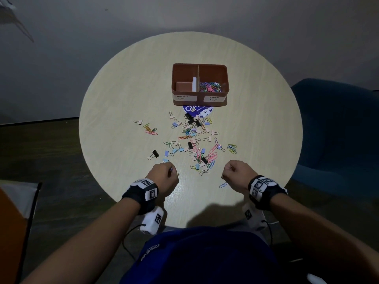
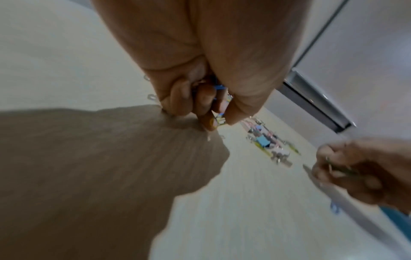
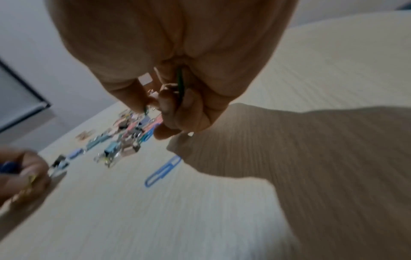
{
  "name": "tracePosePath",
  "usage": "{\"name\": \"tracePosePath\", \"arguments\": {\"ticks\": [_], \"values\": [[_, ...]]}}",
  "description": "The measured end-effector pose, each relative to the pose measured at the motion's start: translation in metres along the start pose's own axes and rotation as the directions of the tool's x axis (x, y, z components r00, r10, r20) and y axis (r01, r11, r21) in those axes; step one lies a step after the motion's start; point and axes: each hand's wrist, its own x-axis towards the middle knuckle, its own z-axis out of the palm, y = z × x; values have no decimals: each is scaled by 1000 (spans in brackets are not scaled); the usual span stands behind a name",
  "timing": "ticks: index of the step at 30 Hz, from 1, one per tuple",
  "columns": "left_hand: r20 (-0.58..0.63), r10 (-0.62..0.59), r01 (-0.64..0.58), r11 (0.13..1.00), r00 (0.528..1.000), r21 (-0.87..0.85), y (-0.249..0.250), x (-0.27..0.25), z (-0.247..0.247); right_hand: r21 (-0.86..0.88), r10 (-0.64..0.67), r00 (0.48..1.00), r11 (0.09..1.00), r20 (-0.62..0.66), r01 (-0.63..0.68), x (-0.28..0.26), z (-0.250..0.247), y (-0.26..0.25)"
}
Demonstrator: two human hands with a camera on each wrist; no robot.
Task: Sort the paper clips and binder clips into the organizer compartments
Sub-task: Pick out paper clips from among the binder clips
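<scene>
From the head view, both fists hover over the near edge of the round tabletop (image 1: 114,111). The left hand (image 1: 164,175) and right hand (image 1: 238,171) each have their grip closed around a few clips. The loose clips (image 1: 192,140) lie scattered between the hands and the brown organizer (image 1: 200,100), whose right compartment holds paper clips (image 1: 210,87).

The left wrist view shows fingers (image 2: 177,95) curled around blue and yellow clips (image 2: 219,121).

The right wrist view shows a green paper clip (image 3: 179,82) pinched; a blue paper clip (image 3: 162,171) lies just beside.
</scene>
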Motion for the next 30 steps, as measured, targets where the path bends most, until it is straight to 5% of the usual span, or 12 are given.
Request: {"name": "tracePosePath", "arguments": {"ticks": [5, 10, 12, 14, 16, 20, 25, 30], "values": [[88, -26, 47, 965, 996, -258, 9, 0, -2, 438, 63, 994, 894, 93, -98, 3, -1, 8], [114, -10, 32, 981, 993, -194, 6, 13, -3, 488, 98, 977, 854, 191, -181, 5, -3, 5], [139, -31, 60, 976, 990, -208, 5, 18, -2, 385, 55, 982, 915, 183, -123, 3, -5, 4], [147, -53, 86, 970, 988, -228, 5, 22, -1, 78, -56, 981, 996, 184, 42, 0, -8, 5], [152, -69, 106, 961, 986, -256, 8, 24, -2, -171, -124, 956, 970, 265, 173, 0, -8, 6], [150, -81, 129, 930, 985, -345, 20, 25, -3, -382, -171, 928, 875, 331, 298, 9, -4, 9], [152, -76, 132, 904, 985, -406, 27, 25, -1, -414, -194, 921, 848, 338, 331, 8, -7, 11], [186, -56, 134, 889, 981, -438, 28, 28, 2, -79, -164, 981, 982, 103, 173, 9, -10, 11]]}}
